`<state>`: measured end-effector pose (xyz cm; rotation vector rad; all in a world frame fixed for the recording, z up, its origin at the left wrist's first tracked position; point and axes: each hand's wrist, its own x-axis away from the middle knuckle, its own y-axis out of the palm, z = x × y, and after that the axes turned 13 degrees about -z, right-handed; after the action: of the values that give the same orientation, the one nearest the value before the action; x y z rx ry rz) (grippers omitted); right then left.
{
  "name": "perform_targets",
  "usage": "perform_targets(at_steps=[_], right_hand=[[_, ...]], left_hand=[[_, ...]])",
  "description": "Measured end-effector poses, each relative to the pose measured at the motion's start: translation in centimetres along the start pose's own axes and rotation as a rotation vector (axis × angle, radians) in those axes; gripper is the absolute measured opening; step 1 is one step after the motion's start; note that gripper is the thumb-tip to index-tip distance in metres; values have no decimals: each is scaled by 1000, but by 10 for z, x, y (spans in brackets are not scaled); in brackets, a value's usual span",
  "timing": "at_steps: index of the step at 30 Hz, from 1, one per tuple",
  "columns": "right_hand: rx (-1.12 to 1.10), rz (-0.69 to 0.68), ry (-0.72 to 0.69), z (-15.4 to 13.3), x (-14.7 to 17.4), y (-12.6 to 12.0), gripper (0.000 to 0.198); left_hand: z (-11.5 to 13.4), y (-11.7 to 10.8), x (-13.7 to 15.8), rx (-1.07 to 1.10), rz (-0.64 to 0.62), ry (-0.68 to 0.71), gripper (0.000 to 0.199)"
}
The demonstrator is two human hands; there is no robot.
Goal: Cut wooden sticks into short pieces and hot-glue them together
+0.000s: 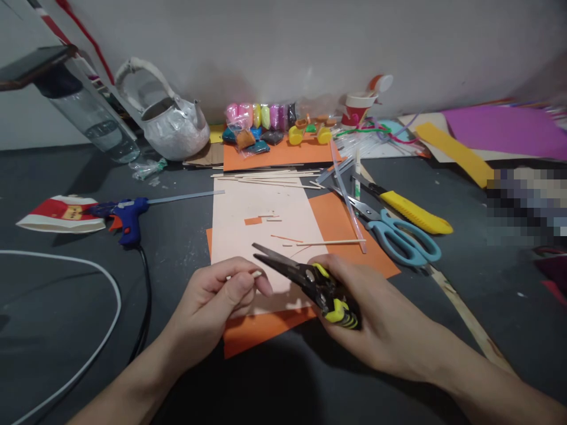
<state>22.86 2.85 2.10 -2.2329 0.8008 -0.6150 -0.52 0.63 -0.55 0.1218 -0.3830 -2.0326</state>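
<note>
With twelve o'clock pointing away from the person, the thin pale stick piece (257, 274) lies at about ten o'clock from the right hand (376, 319), pinched between thumb and fingers of the left hand (212, 295), which is the nearer of the two. Its long axis runs roughly from nine to three o'clock, while the snips (287, 270) point towards ten, so the two axes cross at a shallow slant; the stick's exposed end sits near the blade tips, towards six o'clock from them. The right hand is wrapped around the handles, the blades slightly parted. Counted: one pair of snips, one stick piece apparently in the left fingers, and at least three short bits and one longer stick (330, 242) on the pale sheet (266, 203); the bundle at its far edge overlaps too much to count. One pair of scissors (365, 209) and one yellow cutter (414, 211) lie towards one o'clock from the right hand, and one glue gun (130, 218) at ten from the left.
</note>
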Motion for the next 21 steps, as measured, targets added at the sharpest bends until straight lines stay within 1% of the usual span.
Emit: perform_targets(at_steps=[4,8,12,16,19,21], right_hand=[[35,-52,-9,-3,0,-2,30],[39,-64,-21,-3,2,-3,28],[66,-83,-2,0,4,-4,27],[91,-46,12,2,4,-4,25],[40,-12,14,3,2,-4,27],[15,-13,13,2,1,-4,28]], left_hand=[[0,-4,1,10,-27,-43,40],[1,-8,2,51,-80,-94,43],[0,-8,1,41,-76,-120,43],[0,-5,-1,69,-80,-100,42],[1,-4,-2,104,-102,-62,38],[1,-5,-2,129,-112,-42,35]])
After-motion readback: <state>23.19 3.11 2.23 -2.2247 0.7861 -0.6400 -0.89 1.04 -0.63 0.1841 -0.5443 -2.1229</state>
